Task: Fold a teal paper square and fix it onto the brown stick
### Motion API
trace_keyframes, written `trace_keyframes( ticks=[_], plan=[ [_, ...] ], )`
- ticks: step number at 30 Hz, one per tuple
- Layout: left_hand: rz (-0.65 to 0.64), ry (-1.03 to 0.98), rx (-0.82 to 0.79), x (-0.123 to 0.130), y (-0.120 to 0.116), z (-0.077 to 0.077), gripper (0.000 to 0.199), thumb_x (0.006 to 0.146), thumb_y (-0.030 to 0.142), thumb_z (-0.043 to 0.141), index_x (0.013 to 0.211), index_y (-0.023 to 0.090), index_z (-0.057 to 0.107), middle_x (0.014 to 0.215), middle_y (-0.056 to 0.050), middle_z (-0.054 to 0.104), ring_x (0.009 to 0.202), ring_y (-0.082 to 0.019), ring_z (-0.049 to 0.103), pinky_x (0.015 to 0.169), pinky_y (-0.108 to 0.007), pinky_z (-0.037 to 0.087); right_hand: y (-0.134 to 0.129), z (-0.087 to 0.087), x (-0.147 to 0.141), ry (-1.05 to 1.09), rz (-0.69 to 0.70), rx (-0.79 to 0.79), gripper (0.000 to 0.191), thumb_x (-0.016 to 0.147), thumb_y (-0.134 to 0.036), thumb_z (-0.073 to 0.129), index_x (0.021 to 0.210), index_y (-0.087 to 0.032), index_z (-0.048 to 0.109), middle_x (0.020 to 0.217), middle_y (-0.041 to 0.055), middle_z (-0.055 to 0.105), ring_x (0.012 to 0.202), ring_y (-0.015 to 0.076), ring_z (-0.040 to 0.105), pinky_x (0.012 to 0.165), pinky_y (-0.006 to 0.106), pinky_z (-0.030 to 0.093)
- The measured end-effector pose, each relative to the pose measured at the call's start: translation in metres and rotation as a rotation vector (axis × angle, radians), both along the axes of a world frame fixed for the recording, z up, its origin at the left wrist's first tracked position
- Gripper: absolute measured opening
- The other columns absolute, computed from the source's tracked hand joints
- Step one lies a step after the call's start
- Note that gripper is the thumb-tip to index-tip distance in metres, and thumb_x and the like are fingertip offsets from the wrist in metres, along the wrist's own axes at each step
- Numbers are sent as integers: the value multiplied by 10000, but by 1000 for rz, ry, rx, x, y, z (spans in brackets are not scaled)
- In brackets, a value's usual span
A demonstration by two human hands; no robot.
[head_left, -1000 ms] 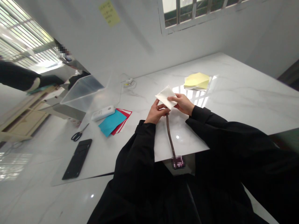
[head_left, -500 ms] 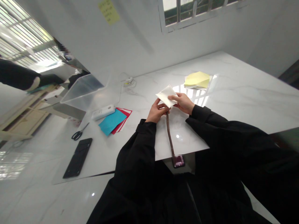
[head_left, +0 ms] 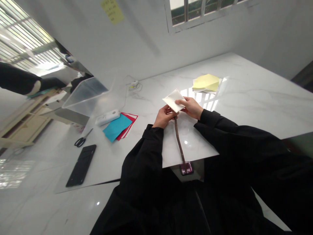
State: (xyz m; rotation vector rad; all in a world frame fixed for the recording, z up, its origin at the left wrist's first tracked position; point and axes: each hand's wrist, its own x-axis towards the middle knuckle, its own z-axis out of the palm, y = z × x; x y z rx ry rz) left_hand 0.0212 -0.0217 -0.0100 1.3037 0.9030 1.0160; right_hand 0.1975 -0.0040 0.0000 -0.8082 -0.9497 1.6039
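Observation:
A folded piece of cream-white paper [head_left: 174,98] is held between my two hands, just above the table. My right hand [head_left: 192,107] pinches its right side, the thumb lying flat on top and the other fingers underneath. From the lower left, my left hand [head_left: 164,117] is closed at the paper's lower edge, its fingertips partly hidden beneath it. A thin brown strap or cord [head_left: 178,138] runs from below my left fingertips down to a blurred-out dark badge-like thing [head_left: 186,168] at the table's edge. Whether my left fingers touch the strap I cannot tell.
Yellow and white sheets [head_left: 206,83] lie at the back right. To the left are blue paper [head_left: 117,127], red paper [head_left: 133,118], a white power strip [head_left: 107,117], scissors [head_left: 81,140], a black phone-like slab [head_left: 81,165] and a clear plastic bin [head_left: 85,94]. A person's dark sleeve [head_left: 17,78] shows far left.
Both hands keep nearly the same hold on the folded paper. The lower end of the brown strap has shifted slightly to the right; the view has moved a little.

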Motion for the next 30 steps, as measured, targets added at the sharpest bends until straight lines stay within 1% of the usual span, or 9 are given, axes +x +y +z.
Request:
trace_keyframes(
  ticks=[4, 8, 13, 19, 25, 30],
  plan=[
    [3, -29, -12, 0, 2, -1, 614, 669, 420, 946, 1155, 171, 665, 890, -54, 755, 675, -139, 682, 633, -279, 511, 3, -3, 0, 9, -31, -3, 277, 724, -265, 872, 943, -164, 736, 916, 61, 750, 833, 187, 685, 753, 312, 606],
    [-3, -64, -55, -2, 2, 2, 522, 689, 417, 923, 1052, 179, 635, 871, -47, 752, 671, -132, 680, 654, -279, 512, 5, -4, 0, 28, -56, 9, 302, 706, -285, 892, 922, -151, 729, 902, 69, 739, 809, 193, 677, 727, 328, 611],
    [-19, -73, -87, -2, 0, 7, 523, 671, 424, 925, 998, 186, 593, 877, -44, 756, 658, -128, 674, 636, -268, 487, 6, -4, 1, 38, -76, 10, 318, 690, -298, 895, 915, -141, 734, 887, 64, 730, 803, 190, 668, 723, 323, 608],
    [-18, -71, -88, -2, 0, 7, 532, 672, 427, 924, 1001, 192, 579, 868, -39, 752, 660, -126, 669, 638, -265, 481, 5, -1, 0, 70, -71, 10, 339, 665, -294, 901, 918, -139, 736, 861, 49, 722, 781, 182, 651, 691, 315, 593],
    [-18, -60, -90, -3, 1, 6, 536, 677, 439, 911, 1025, 190, 587, 885, -52, 759, 666, -134, 673, 647, -274, 489, 2, 3, 1, 22, -76, 2, 339, 690, -298, 879, 961, -172, 718, 907, 42, 726, 825, 190, 662, 745, 329, 595],
    [-19, -47, -91, -4, 1, 6, 535, 690, 445, 894, 1056, 188, 600, 900, -63, 764, 674, -141, 680, 637, -273, 484, 1, 3, 1, 20, -74, -15, 346, 688, -301, 871, 972, -184, 712, 929, 38, 729, 847, 185, 661, 741, 312, 583]
  ],
)
